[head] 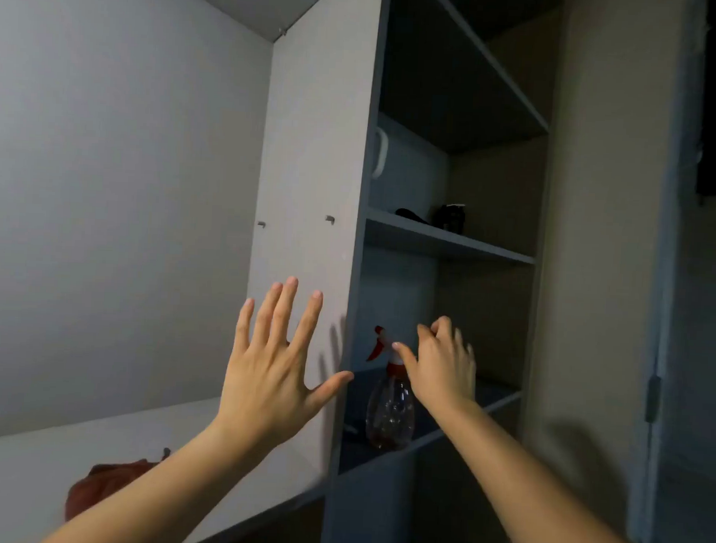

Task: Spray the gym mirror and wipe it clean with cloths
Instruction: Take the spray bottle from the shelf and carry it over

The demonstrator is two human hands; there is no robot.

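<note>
A clear spray bottle (389,412) with a red and white trigger head stands on a dark shelf of a grey cabinet. My right hand (442,365) is right beside the bottle's head, thumb near the neck, fingers loosely curled and holding nothing. My left hand (272,366) is raised with fingers spread straight in front of the cabinet's side panel (311,187); I cannot tell whether it touches the panel. A reddish-brown cloth (101,486) lies on the white counter at lower left, partly hidden by my left forearm. No mirror is in view.
The shelf unit (452,238) has several open shelves; the one above holds small dark objects (449,218). A white handle (380,153) hangs on its inner left wall. A white counter (31,470) runs left. A door edge (657,325) stands at right.
</note>
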